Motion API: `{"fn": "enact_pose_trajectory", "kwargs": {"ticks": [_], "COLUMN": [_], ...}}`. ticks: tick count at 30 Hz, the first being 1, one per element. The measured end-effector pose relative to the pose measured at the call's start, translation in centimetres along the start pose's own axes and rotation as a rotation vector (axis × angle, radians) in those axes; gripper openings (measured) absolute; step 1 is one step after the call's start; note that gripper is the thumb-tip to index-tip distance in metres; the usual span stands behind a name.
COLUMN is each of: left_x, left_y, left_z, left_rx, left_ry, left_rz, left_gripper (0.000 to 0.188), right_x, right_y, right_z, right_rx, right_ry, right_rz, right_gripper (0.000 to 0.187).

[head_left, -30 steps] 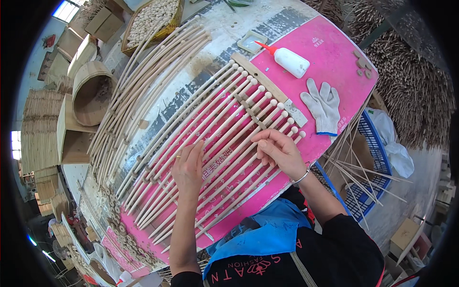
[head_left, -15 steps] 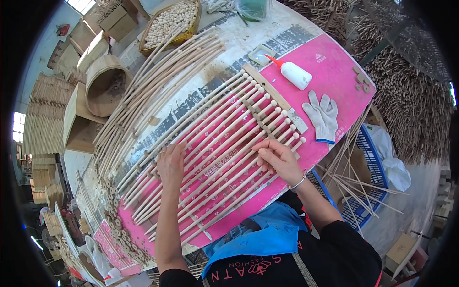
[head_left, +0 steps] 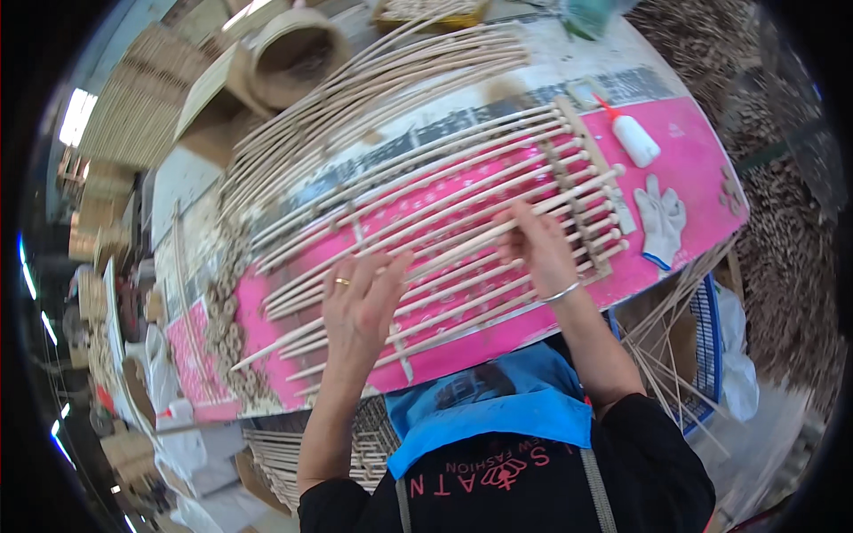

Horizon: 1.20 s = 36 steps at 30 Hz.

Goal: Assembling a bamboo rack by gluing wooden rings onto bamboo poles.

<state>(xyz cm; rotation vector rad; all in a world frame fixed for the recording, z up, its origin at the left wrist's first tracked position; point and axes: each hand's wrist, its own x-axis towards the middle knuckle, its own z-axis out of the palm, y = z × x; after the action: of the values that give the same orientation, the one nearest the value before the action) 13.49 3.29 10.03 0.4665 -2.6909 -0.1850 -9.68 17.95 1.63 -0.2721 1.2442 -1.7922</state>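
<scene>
I am holding a pale ball-ended rod point(head_left: 466, 243) in the right hand point(head_left: 544, 253), its fingers pinching around the shaft. The rod's long axis is slanting across the bench point(head_left: 613, 58): the ball end is pointing up and right, past the right fingers, while the shaft is running down and left toward the left fingers. The left hand point(head_left: 355, 300) is hovering over or resting on that stretch with bent fingers; I cannot tell whether they are grasping anything. Under and around both sets of fingers, a row of similar rods point(head_left: 426, 182) is lying nearly parallel, crossing a notched wooden strip point(head_left: 575, 202) just right of the right fingers.

A pink sheet point(head_left: 702, 147) is covering part of the worn bench. Farther right of the fingers, a white bottle point(head_left: 636, 142) and a white glove point(head_left: 659, 224) are lying on it. Beyond the fingers, bare sticks point(head_left: 391, 98) are lying in a bundle; left of them, wooden rings point(head_left: 227, 342) are sitting heaped. Off to the right, a blue basket point(head_left: 706, 329) is holding loose sticks.

The left hand is hiding some shafts, the top edge is cutting off a yellow tray point(head_left: 444, 19), and the stacked sticks point(head_left: 791, 275) at far right are blurring.
</scene>
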Motion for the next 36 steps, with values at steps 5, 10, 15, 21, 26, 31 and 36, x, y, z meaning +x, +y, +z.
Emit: {"fn": "enact_pose_trajectory", "kwargs": {"ticks": [5, 10, 15, 21, 26, 31, 36], "left_x": [-5.5, -7.5, -6.2, -2.6, -2.6, -2.8, -4.1], "left_y": [-3.5, -3.4, -0.8, 3.1, 3.9, 4.8, 3.7], "left_z": [-3.1, -3.3, -0.9, 2.1, 1.9, 2.1, 1.1], "left_rx": [-0.088, -0.227, -0.283, -0.364, -0.587, -0.664, -0.675], "left_ry": [0.034, -0.039, -0.012, -0.012, -0.106, -0.075, -0.11], "left_rz": [-0.328, -0.336, -0.271, -0.248, -0.36, -0.367, -0.45], "left_gripper": [0.052, 0.036, 0.029, 0.045, 0.054, 0.054, 0.053], "right_x": [-0.8, -1.5, -2.9, -4.1, -5.3, -5.2, -5.2], "right_y": [-1.7, -2.0, 0.6, 3.1, 2.8, 5.3, 2.0], "right_z": [-1.5, -1.9, 2.3, 5.0, 3.5, 3.6, 1.1], "right_rx": [-0.017, -0.03, -0.058, 0.029, -0.116, 0.03, -0.006], "right_ry": [-0.022, 0.001, -0.123, -0.192, -0.339, -0.39, -0.255], "right_rz": [-0.038, -0.045, 0.052, 0.023, 0.035, -0.058, -0.058], "right_gripper": [0.04, 0.041, 0.034, 0.034, 0.039, 0.037, 0.03]}}
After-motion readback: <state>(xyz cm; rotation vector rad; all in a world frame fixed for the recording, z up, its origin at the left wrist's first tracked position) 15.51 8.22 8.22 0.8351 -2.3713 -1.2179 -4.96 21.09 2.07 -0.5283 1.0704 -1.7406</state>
